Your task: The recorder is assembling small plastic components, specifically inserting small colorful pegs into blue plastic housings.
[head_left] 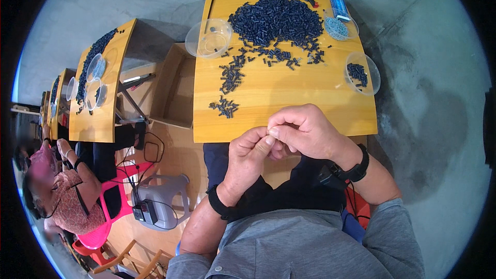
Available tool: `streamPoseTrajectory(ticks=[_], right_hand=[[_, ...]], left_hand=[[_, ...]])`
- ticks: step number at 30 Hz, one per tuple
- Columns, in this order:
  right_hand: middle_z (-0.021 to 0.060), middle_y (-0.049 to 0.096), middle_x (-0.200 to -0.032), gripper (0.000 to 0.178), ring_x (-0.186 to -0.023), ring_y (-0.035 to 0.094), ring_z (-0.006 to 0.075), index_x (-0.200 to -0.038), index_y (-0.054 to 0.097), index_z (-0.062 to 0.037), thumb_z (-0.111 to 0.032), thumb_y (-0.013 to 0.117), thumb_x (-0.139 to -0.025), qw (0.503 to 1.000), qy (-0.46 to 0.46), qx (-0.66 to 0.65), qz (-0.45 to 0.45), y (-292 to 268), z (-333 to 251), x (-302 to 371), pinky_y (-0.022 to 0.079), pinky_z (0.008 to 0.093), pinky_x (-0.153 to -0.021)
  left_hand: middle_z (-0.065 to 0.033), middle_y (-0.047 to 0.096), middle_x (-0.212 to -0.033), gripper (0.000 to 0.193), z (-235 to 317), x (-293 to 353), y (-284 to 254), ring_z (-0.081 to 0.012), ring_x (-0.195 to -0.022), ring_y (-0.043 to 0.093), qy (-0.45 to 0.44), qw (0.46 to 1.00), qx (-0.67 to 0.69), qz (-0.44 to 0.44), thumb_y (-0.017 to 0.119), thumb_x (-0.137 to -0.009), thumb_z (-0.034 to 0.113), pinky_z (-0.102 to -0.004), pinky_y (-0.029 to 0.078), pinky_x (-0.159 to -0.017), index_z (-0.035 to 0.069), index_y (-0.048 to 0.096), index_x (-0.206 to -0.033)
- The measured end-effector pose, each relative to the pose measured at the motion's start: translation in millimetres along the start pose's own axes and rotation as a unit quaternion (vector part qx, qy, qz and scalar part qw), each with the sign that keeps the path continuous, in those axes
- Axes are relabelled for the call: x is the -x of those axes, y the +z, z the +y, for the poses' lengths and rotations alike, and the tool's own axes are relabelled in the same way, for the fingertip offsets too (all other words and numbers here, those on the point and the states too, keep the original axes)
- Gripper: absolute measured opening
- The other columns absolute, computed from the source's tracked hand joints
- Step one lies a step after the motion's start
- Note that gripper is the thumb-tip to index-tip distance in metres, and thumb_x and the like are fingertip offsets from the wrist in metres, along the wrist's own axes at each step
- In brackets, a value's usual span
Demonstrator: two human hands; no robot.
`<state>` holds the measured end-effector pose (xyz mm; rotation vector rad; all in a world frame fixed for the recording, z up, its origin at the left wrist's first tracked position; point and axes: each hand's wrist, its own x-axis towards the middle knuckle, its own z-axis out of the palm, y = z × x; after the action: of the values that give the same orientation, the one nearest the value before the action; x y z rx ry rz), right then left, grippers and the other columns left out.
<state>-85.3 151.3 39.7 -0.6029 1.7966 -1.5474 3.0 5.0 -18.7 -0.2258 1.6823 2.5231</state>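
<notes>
My left hand (pixel 250 152) and my right hand (pixel 305 126) meet just over the near edge of the yellow wooden table (pixel 289 93). Thumbs and fingers of both are pinched together, tip to tip. Whatever lies between them is too small and covered to make out. Closest to my left hand is a little cluster of short black cylindrical pieces (pixel 225 107). A large heap of the same pieces (pixel 276 20) covers the far part of the table. On the right, a clear round tub (pixel 373 75) holds some black pieces.
At the far right stands a clear tub of small light-blue pieces (pixel 337 29) beside a blue box (pixel 338 6). Another clear tub (pixel 219 33) overhangs the left edge. Left of the table are a cardboard box (pixel 173 90), a grey stool (pixel 160 196) and a seated person (pixel 77 196) at another table.
</notes>
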Motion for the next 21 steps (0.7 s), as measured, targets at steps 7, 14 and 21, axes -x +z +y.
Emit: streamPoseTrajectory(ticks=[7, 14, 21], right_hand=[[0.0048, 0.061, -0.062, 0.017, -0.055, 0.059, 0.0096, -0.077, 0.060, 0.0035, -0.005, 0.053, -0.091, 0.999, -0.006, -0.002, 0.043, 4, -4, 5, 0.046, 0.0235, -0.050], [0.0061, 0.063, -0.063, 0.017, -0.056, 0.061, 0.0104, -0.077, 0.062, 0.0039, -0.005, 0.055, -0.090, 0.998, -0.017, 0.015, 0.056, 8, -8, 12, 0.047, 0.0235, -0.050], [0.0044, 0.061, -0.062, 0.025, -0.052, 0.058, 0.0083, -0.078, 0.061, 0.0028, -0.015, 0.054, -0.094, 0.994, -0.056, 0.014, 0.096, 13, 1, 18, 0.046, 0.0219, -0.049]], left_hand=[[-0.0074, 0.064, -0.082, 0.019, 5, 3, 9, -0.0127, -0.067, 0.058, -0.021, 0.998, 0.060, 0.015, 0.048, -0.097, 0.010, -0.0250, 0.049, -0.062, -0.002, 0.062, -0.100], [-0.0071, 0.063, -0.083, 0.019, 3, 9, 13, -0.0124, -0.067, 0.057, -0.020, 0.997, 0.068, 0.019, 0.047, -0.097, 0.009, -0.0244, 0.048, -0.062, -0.002, 0.062, -0.101], [-0.0055, 0.063, -0.083, 0.018, 6, 13, 14, -0.0119, -0.068, 0.057, -0.011, 0.995, 0.098, 0.013, 0.048, -0.096, 0.010, -0.0244, 0.047, -0.062, 0.000, 0.062, -0.100]])
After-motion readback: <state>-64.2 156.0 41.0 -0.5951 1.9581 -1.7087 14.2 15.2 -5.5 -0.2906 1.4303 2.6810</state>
